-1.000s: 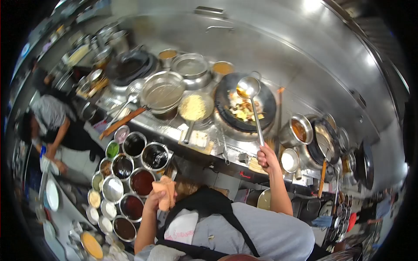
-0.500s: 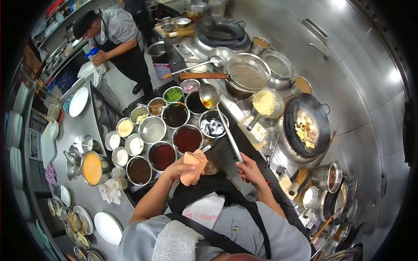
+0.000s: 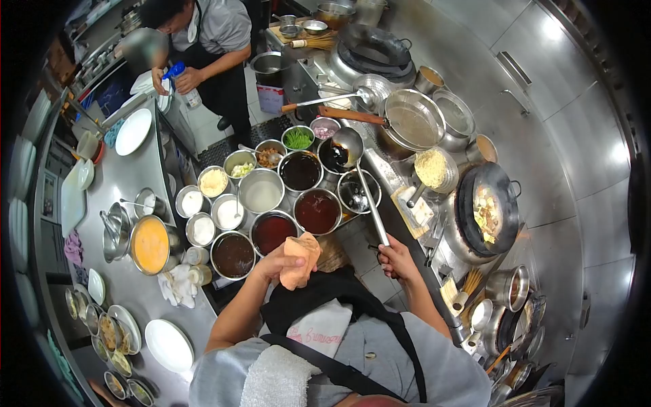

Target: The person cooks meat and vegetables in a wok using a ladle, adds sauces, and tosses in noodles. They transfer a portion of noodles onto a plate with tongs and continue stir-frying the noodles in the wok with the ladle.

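Observation:
My left hand (image 3: 281,263) is closed around a folded orange cloth (image 3: 302,261) in front of my apron. In my right hand (image 3: 399,261) is the handle of a long metal ladle (image 3: 368,193). The ladle's bowl, with dark liquid in it, is over a pot of dark sauce (image 3: 332,159). Just below that stands a metal pot (image 3: 356,192) with a dark, shiny inside. Pots of red sauce (image 3: 317,211) and dark brown sauce (image 3: 232,256) are grouped to the left of the ladle, beside a pot of clear liquid (image 3: 261,190).
On the right, a wok (image 3: 502,210) holds cooked pieces of food. Noodles lie in a perforated strainer (image 3: 445,178) nearby. A wooden-handled sieve (image 3: 415,117) rests farther back. At the upper left, a co-worker (image 3: 220,30) holds a blue-topped bottle (image 3: 184,81). White plates (image 3: 169,344) lie on the left counter.
My view has shifted, so the pots and wok appear farther right. The ladle's bowl sits more over the dark sauce pot. Both hands keep their hold.

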A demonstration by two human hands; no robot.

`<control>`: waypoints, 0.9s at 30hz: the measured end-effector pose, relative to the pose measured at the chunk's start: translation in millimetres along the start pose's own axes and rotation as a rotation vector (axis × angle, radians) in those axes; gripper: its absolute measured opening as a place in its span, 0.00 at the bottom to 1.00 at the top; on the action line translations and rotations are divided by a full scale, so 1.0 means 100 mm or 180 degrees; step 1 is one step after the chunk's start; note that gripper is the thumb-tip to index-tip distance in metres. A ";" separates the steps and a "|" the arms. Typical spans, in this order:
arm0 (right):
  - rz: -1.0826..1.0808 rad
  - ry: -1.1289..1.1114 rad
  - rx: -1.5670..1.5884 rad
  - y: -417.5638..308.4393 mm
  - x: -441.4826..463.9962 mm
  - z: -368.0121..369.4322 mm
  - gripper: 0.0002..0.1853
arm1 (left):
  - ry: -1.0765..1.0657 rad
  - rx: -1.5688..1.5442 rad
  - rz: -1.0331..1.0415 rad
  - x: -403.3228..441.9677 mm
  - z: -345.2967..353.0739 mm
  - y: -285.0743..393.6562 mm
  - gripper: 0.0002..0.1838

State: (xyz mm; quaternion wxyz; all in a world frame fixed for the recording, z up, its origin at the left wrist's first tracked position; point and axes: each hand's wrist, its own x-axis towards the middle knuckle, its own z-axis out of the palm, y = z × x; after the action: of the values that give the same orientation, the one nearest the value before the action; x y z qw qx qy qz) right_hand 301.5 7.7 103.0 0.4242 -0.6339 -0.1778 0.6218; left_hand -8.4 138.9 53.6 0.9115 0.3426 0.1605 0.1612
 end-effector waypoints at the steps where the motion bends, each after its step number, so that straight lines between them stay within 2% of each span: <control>1: -0.0020 0.0007 0.0004 0.01 -0.04 0.00 0.27 | -0.0016 0.0014 0.0003 0.02 0.00 0.01 0.39; 9: -0.0220 0.0117 0.0168 0.08 -0.24 0.05 0.29 | -0.0372 0.0240 -0.0353 0.12 0.18 0.17 0.39; 22: -0.0252 -0.0115 0.0409 0.15 -0.22 -0.14 0.30 | -0.0356 0.0279 -0.0431 0.26 0.30 0.01 0.40; 24: 0.0147 -0.0874 0.1831 0.20 -0.17 -0.25 0.28 | -0.0324 0.0279 -0.0473 0.33 0.33 -0.03 0.40; 25: 0.0128 -0.0873 0.1857 0.20 -0.19 -0.26 0.28 | -0.0334 0.0303 -0.0493 0.36 0.36 -0.04 0.40; 27: -0.0033 -0.0449 0.1087 0.17 -0.23 -0.23 0.26 | -0.0309 0.0229 -0.0515 0.43 0.45 -0.08 0.39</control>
State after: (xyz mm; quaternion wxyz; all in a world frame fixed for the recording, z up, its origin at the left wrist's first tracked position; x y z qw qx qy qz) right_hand 313.8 -27.0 102.0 0.5153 -0.5067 -0.1022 0.6836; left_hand 50.1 125.0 72.6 0.9154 0.3684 0.1490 0.0643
